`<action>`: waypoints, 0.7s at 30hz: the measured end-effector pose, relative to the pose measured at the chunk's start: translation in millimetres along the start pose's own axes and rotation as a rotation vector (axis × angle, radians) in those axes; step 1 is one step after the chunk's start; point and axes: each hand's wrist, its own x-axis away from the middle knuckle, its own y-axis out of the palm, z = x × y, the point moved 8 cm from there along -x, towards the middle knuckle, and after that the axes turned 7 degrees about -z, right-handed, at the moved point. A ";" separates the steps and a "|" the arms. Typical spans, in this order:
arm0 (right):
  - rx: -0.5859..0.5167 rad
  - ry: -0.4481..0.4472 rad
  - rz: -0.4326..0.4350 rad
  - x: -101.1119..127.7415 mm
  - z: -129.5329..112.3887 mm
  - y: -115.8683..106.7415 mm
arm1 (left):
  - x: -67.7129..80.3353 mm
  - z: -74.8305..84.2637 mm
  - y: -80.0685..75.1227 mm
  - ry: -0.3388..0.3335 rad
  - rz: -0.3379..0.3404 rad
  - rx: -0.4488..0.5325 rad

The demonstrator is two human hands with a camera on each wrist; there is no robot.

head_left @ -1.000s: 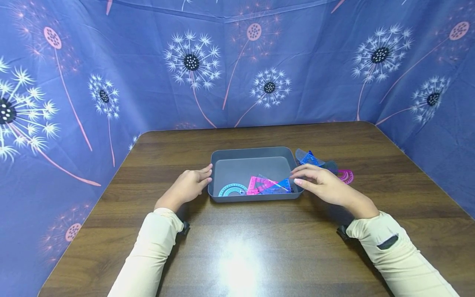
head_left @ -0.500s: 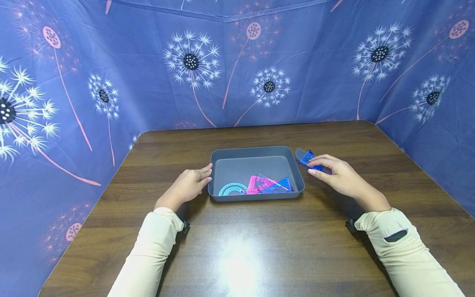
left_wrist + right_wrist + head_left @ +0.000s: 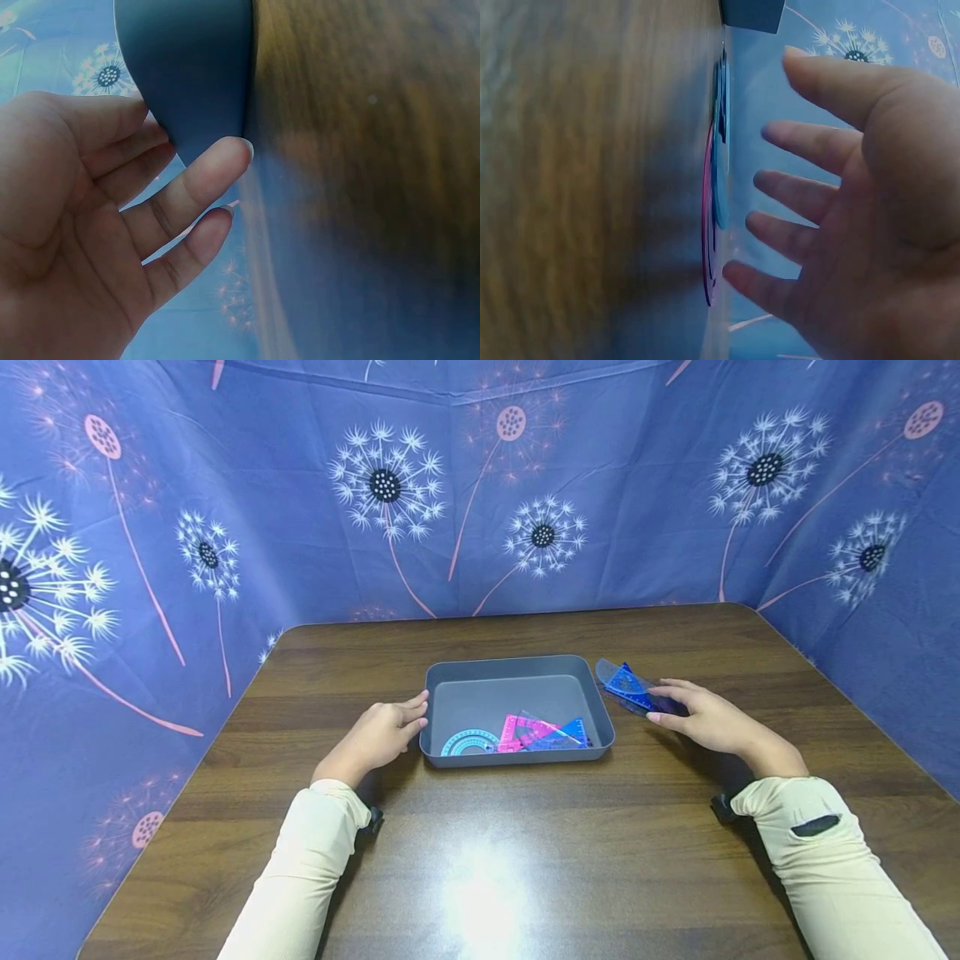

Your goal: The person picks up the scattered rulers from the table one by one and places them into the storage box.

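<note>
A grey rectangular tray (image 3: 517, 669) stands mid-table. Inside, along its front side, lie a light-blue protractor (image 3: 471, 741), a pink set square (image 3: 513, 735) and a blue set square (image 3: 573, 732). My left hand (image 3: 381, 735) touches the tray's left wall with its fingertips; in the left wrist view the fingers are fairly straight against the tray (image 3: 199, 67). Right of the tray a loose pile of blue set squares and protractors (image 3: 628, 685) lies on the wood. Over the pile's right end hovers my right hand (image 3: 708, 718), fingers spread, holding nothing. It hides a pink protractor (image 3: 707, 217), which shows in the right wrist view.
The brown wooden table (image 3: 480, 827) reaches back to a blue cloth (image 3: 637, 527) printed with dandelions, which hangs behind it and along both sides. A corner of the tray shows at the top of the right wrist view.
My right hand has moved from the tray's right rim rightward to the pile, now covering the pink protractor in the head view. The left hand stays at the tray's left wall.
</note>
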 end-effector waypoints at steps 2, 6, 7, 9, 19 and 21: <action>0.004 0.013 -0.029 0.3 3.0 1.4 | -0.4 -0.5 0.4 0.003 0.002 -0.001; 0.012 0.033 -0.068 1.4 8.4 3.3 | 0.4 0.1 0.6 0.003 -0.005 0.012; 0.015 0.032 -0.073 1.5 9.2 3.8 | 0.2 0.5 0.5 0.004 -0.005 0.012; 0.028 0.035 -0.080 1.8 10.7 4.6 | 0.0 0.9 0.3 0.006 -0.005 0.010; 0.108 0.043 -0.026 5.7 19.5 -2.3 | 0.5 1.6 -0.2 0.012 -0.006 0.003; 0.128 0.051 -0.010 6.6 20.9 -4.9 | 0.4 1.8 -0.3 0.014 -0.005 0.001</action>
